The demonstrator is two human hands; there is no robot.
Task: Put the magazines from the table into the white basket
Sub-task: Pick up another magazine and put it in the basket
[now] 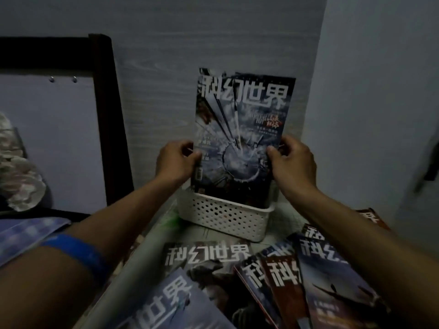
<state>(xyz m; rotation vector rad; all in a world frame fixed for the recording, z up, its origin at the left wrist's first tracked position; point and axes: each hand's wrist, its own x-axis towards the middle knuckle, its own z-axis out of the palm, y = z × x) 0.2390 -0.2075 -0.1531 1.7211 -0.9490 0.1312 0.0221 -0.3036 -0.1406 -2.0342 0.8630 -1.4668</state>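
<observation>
Magazines (237,276) lie loose and overlapping on the desk (282,219) in the near foreground, covers up. Blue band (78,252) on the left forearm. Beyond them, white basket (223,217) with perforated walls, set against the grey wall (213,32). Upright magazine (240,138) stands with its lower edge inside the basket; left hand (177,162) and right hand (293,162) each grip a side edge.

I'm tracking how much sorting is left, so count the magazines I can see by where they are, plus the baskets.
Magazines upright in the white basket, held by the left hand and right hand: 1
Magazines lying on the table: at least 6, overlapping
White baskets: 1
Total: at least 8 things
</observation>
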